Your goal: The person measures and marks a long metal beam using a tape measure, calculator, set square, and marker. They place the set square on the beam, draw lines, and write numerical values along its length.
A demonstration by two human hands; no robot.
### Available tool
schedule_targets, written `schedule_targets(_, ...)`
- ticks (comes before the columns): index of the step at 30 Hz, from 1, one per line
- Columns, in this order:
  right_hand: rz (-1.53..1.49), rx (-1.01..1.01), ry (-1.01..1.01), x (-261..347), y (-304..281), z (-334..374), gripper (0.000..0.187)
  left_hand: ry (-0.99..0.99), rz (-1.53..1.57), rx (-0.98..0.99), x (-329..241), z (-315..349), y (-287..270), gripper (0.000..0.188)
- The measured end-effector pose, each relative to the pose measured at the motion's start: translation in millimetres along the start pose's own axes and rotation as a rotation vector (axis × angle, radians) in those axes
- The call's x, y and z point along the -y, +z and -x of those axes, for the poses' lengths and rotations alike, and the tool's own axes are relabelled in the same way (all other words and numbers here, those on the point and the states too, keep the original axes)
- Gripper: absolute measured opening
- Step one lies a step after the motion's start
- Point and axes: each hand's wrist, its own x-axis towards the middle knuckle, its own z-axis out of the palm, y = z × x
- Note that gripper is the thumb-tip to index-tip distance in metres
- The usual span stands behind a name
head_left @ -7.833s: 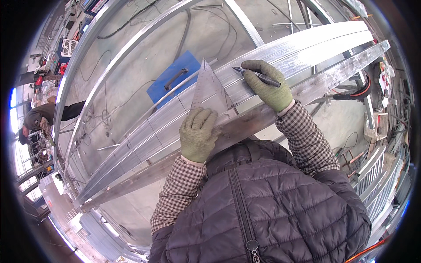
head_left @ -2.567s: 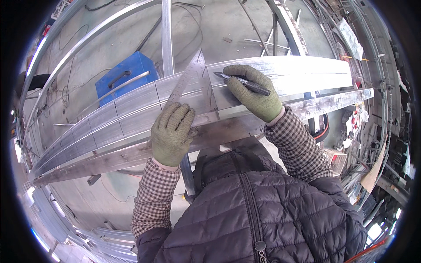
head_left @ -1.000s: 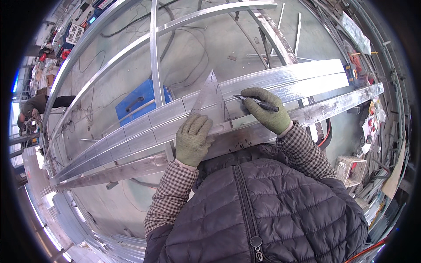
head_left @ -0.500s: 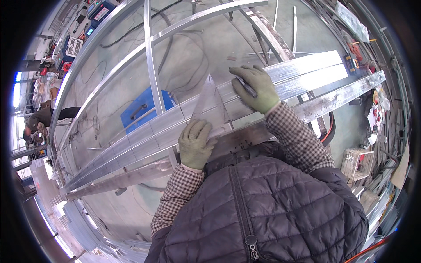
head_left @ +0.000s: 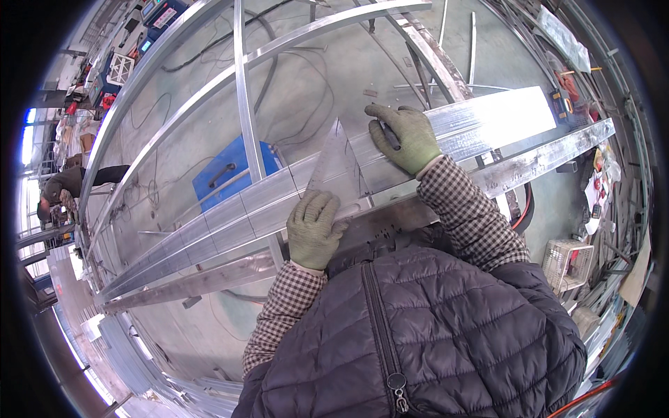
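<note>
A flat, clear-grey triangular set square [head_left: 338, 164] lies across the long silvery metal profiles [head_left: 268, 191], its tip pointing away from me. My gloved left hand [head_left: 313, 228] holds it down near its lower left corner, fingers over its edge and thumb to the side. Above the profiles, to the right of the set square, hovers my gloved right hand [head_left: 406, 138]. Its fingers are curled round a slender, dark pen-like thing [head_left: 394, 143], mostly hidden by the glove. Thin dark lines cross the profiles left of the set square.
A rusty-stained metal beam [head_left: 543, 157] runs nearer me beneath the work. Behind the profiles are a blue box [head_left: 226, 174] and a frame of metal bars [head_left: 245, 104]. A white plastic basket [head_left: 568, 265] stands at right. Another person [head_left: 66, 188] bends over at far left.
My right hand has shifted slightly left, and the pen-like thing shows less between its fingers. My left hand and the set square keep their place on the profiles. The view has shifted slightly.
</note>
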Motion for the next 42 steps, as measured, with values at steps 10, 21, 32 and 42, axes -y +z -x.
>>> schedule_targets(10, 0.001, -0.046, -0.058, -6, 4, 3, 0.027, 0.032, -0.004, 0.02, 1, -2, 1, 0.043)
schedule_targets(21, -0.169, -0.153, -0.047, 3, -5, 4, 0.028, 0.057, 0.04, 0.011, 2, -5, -1, 0.044)
schedule_targets(32, -0.363, -0.062, 0.073, 31, -9, 34, 0.023, 0.047, 0.063, 0.043, 6, -3, 0, 0.052)
schedule_targets(42, -0.254, 0.112, 0.135, 43, -9, 19, 0.03, 0.068, 0.078, 0.0, 6, -6, 1, 0.044)
